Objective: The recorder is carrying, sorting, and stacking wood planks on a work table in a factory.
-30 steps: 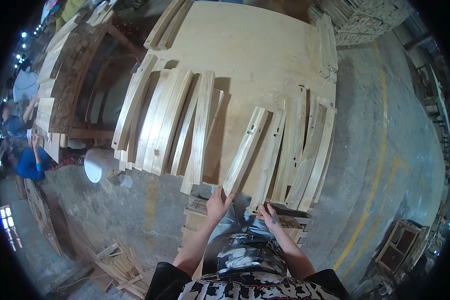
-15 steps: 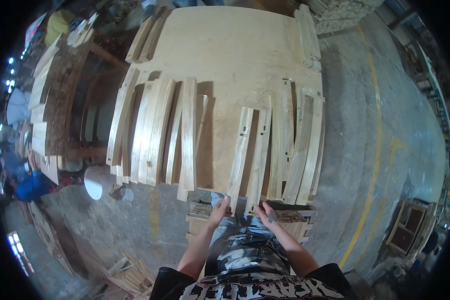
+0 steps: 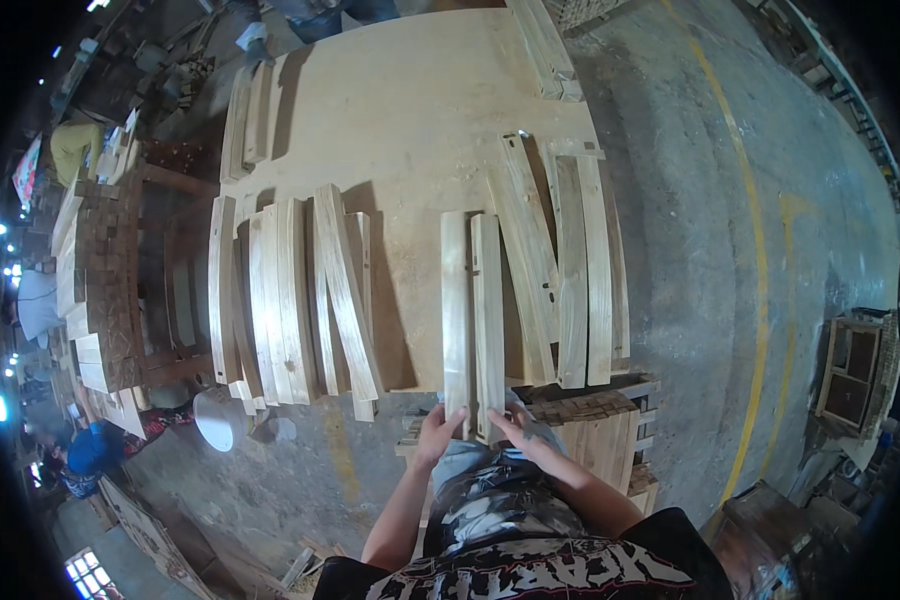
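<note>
Two pale wooden slats [image 3: 472, 310] lie side by side on the big plywood table [image 3: 410, 130], their near ends jutting over its front edge. My left hand [image 3: 438, 434] grips the near end of the left slat. My right hand [image 3: 515, 425] holds the near end of the right slat. Both forearms rise from the lower edge of the picture.
Several curved slats [image 3: 290, 300] are stacked to the left on the table, more slats [image 3: 570, 270] to the right. A wooden stack [image 3: 600, 420] stands under the table's right front. A white bucket [image 3: 220, 418] sits on the concrete floor. People work at far left.
The two slats have swung from slanted to straight and lie pressed together. My hands stayed on their near ends; the view shifted so the table fills more of it.
</note>
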Demonstrator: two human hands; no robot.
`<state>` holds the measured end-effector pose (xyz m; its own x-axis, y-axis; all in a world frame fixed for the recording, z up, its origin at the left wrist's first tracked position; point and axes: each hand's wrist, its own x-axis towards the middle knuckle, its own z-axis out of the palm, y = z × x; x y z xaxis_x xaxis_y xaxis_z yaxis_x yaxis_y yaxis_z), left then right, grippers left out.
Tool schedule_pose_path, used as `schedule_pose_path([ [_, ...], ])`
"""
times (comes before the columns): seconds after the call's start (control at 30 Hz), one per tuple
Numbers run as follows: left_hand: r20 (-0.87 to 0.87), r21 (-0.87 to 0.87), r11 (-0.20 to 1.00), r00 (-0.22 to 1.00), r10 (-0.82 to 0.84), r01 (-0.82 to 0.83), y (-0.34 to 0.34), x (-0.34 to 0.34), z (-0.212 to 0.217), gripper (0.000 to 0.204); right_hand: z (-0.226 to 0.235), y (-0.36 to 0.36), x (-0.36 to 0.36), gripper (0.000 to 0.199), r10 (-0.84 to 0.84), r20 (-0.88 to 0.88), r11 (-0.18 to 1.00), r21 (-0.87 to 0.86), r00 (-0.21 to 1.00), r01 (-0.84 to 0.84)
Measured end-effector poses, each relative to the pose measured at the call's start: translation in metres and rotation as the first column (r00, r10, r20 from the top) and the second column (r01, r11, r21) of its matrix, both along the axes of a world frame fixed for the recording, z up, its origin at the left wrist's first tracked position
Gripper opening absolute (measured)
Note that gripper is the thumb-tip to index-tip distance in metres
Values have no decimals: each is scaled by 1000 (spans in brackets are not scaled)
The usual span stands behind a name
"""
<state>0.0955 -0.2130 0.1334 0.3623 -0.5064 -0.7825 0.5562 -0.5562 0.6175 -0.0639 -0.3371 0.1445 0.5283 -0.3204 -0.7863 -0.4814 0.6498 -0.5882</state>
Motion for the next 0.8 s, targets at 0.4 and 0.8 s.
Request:
schedule_pose_path([
  [0.4,-238,211,977,971,18,33,32,-6,-74,60,-45,17,-3,77,-177,-60,889,419,982,185],
  [0.8,-325,21,962,908,263,-271,19,5,15,56,-18,0,-16,64,-110,-41,949,292,993,117],
])
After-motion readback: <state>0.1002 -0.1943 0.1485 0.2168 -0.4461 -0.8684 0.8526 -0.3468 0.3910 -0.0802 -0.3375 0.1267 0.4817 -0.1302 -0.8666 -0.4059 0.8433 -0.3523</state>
